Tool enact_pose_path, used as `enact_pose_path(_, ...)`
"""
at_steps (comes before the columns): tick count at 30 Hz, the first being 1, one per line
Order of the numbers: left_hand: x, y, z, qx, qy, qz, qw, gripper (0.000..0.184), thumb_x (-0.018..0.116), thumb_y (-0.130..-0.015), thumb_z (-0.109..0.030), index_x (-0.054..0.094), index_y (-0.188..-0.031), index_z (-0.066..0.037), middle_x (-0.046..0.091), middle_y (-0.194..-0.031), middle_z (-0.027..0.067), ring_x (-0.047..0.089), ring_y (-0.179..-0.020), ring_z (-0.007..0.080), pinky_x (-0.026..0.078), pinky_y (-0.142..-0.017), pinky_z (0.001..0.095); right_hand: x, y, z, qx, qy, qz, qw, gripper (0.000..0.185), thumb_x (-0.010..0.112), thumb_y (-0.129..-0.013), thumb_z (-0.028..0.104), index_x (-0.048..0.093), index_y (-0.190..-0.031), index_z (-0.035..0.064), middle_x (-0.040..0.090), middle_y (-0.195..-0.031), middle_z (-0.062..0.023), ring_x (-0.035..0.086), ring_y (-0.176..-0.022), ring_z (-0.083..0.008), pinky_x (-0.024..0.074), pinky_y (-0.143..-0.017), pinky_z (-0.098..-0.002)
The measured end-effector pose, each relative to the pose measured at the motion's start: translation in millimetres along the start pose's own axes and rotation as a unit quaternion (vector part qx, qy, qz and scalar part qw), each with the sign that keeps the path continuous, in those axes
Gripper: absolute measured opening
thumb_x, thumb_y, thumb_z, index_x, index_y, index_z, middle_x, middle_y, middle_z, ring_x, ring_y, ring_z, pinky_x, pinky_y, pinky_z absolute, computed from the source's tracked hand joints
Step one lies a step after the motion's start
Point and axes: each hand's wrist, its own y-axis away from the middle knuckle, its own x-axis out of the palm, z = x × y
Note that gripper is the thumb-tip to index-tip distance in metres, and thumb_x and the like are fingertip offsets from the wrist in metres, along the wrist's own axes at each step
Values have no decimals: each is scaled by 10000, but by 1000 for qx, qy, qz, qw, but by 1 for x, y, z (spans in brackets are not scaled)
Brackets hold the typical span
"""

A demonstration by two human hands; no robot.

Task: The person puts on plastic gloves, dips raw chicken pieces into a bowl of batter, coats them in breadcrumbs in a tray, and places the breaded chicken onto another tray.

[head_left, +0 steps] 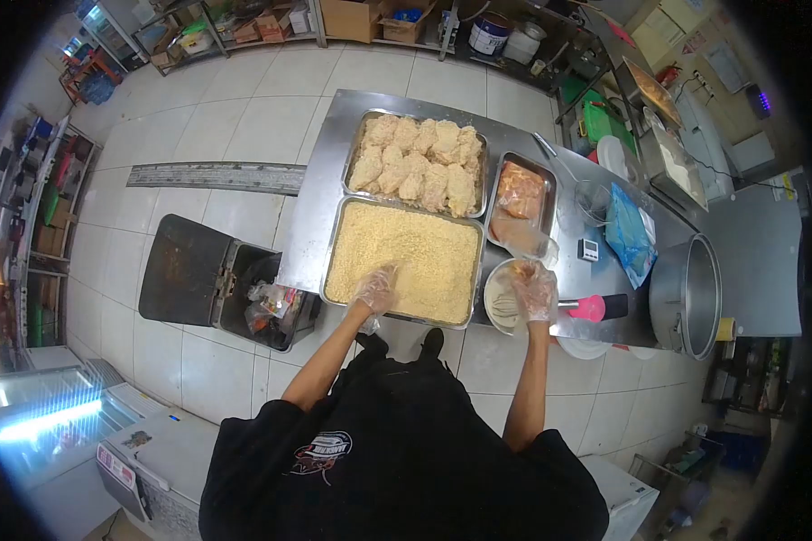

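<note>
My left hand (378, 289), in a clear plastic glove, is over the near left part of a metal tray of yellow crumbs (424, 243), its fingertips at the crumbs; whether they pinch any is too unclear to tell. Gloved in the same clear plastic, my right hand (534, 290) is at the right rim of a white bowl of pale batter (502, 305); its fingers look bent, and what they hold is hard to make out. Breaded pieces (415, 160) fill the tray behind the crumbs. Raw meat (520, 190) lies in a narrow metal tray to the right.
On the steel table (311, 216) are a timer (588, 250), a blue bag (631, 236), a wire strainer (594, 200), a pink-handled tool (587, 308) and a large pot (686, 296). An open bin (266, 302) stands at the table's left.
</note>
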Motion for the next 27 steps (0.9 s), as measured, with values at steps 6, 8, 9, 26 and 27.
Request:
enact_pose_path(6,-51,33,5,-81,79,-87,990,570,511,-761,-232,446,-1273,13,453,-1263,283,481,-1131,384,347,-1001,443,102,-3,35,94,-208,57,972,347,643,-750,159,553,-1061,32,631,-942,-96,613,-802,-209,487,-729,-323)
enact_pose_path(8,-17,31,41,-23,-48,-95,994,444,505,-773,-209,527,-1156,15,475,-1231,284,502,-1097,382,351,-993,449,147,9,5,-119,-127,23,984,388,633,-755,126,524,-1115,32,623,-939,-94,609,-774,-193,500,-699,-310)
enact_pose_path(9,-3,34,59,32,-176,-100,979,343,499,-785,-186,607,-1039,17,497,-1200,285,522,-1062,379,356,-986,454,155,15,3,-192,-101,11,976,403,630,-757,115,514,-1133,32,621,-938,-93,607,-765,-188,504,-689,-306)
enact_pose_path(26,41,-13,11,-24,20,-138,990,486,451,-803,-152,416,-1274,-37,398,-1337,161,389,-1217,288,288,-1044,404,281,67,-47,-90,-49,84,991,381,622,-803,135,481,-1121,-18,597,-993,-161,563,-945,-257,472,-823,-323)
enact_pose_path(27,51,-21,9,-24,14,-147,989,499,448,-804,-150,404,-1289,-41,392,-1345,153,381,-1227,282,284,-1047,401,273,58,-31,-30,-110,92,989,404,634,-798,148,477,-1128,-25,595,-1005,-163,567,-929,-264,475,-814,-331)
